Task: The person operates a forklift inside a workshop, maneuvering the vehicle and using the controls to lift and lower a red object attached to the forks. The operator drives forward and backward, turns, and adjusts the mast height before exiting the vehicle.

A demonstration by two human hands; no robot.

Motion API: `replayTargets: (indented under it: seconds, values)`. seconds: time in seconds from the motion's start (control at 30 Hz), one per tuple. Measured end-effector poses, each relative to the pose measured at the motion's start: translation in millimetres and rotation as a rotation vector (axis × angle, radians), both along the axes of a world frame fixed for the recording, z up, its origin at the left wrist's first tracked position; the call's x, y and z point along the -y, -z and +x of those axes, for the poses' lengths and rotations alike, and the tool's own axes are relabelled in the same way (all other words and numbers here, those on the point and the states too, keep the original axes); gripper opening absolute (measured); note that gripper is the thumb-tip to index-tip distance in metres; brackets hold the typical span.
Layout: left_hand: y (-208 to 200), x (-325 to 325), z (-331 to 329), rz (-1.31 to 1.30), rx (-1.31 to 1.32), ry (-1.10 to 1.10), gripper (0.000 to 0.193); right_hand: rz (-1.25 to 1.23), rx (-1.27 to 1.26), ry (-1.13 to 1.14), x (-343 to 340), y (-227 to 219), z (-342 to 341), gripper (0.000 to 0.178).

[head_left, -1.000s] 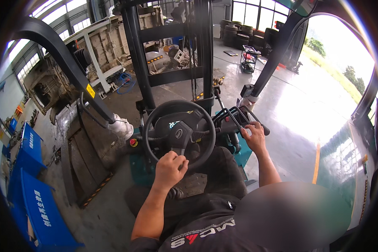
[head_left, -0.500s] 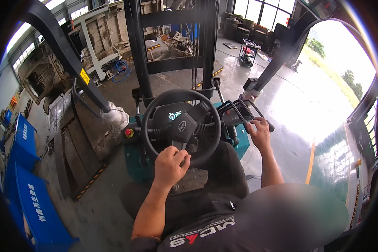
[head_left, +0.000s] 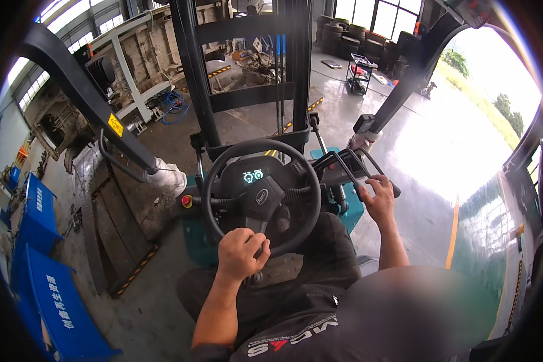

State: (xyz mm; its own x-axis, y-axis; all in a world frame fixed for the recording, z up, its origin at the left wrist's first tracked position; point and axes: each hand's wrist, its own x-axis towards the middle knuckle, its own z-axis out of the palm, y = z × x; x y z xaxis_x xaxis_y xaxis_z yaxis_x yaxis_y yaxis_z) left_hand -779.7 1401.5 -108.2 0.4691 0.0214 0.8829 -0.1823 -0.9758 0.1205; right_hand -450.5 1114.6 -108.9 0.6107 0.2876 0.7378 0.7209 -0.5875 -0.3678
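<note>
I sit at the controls of a forklift. My left hand (head_left: pixel 242 256) is closed at the lower left rim of the black steering wheel (head_left: pixel 315 208); its grip hides whether a knob is there. To the right, my right hand (head_left: pixel 380 200) has its fingers curled on a black control lever (head_left: pixel 347 169), one of several bent levers side by side. Behind the wheel a small dash display (head_left: pixel 253 177) is lit. A red button (head_left: pixel 186 201) sits left of the wheel.
The black mast (head_left: pixel 196 72) stands straight ahead. Blue bins (head_left: pixel 54 301) line the left, near a metal ramp-like frame (head_left: pixel 117 223). A stripped vehicle body (head_left: pixel 145 57) stands far left. A black cart (head_left: pixel 359 75) and stacked tyres (head_left: pixel 350 42) are far right.
The whole view has shifted slightly, so the wheel and both hands appear a little lower. Both hands keep their places on the wheel and lever.
</note>
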Motion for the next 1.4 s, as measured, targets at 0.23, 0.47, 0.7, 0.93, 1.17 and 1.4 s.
replayTargets:
  seconds: [0.23, 0.47, 0.7, 0.93, 1.17, 1.4]
  values:
    - [8.5, -1.9, 4.3, -0.036, 0.043, 0.044, 0.015, 0.001, -0.020, -0.008, 2.4, -4.4, -2.0, 0.040]
    - [8.4, -5.0, 5.7, -0.070, 0.054, 0.074, 0.016, -0.006, -0.030, -0.035, 0.3, -7.0, -2.6, 0.044]
    - [6.8, -13.6, 0.0, -0.188, 0.035, 0.185, 0.034, -0.012, -0.044, -0.044, 2.7, -8.9, -2.9, 0.044]
    - [17.3, -44.8, 3.7, -0.244, 0.184, -0.233, 0.043, 0.000, -0.018, -0.075, 6.8, -7.2, 1.2, 0.044]
    - [64.4, -115.7, 13.3, -1.157, 0.234, 0.200, 0.063, 0.052, -0.028, -0.092, 9.7, -1.7, 4.9, 0.059]
    - [56.2, -181.2, 25.7, -1.190, 0.085, -0.090, 0.046, 0.105, -0.083, -0.102, 13.4, -1.7, 3.7, 0.065]
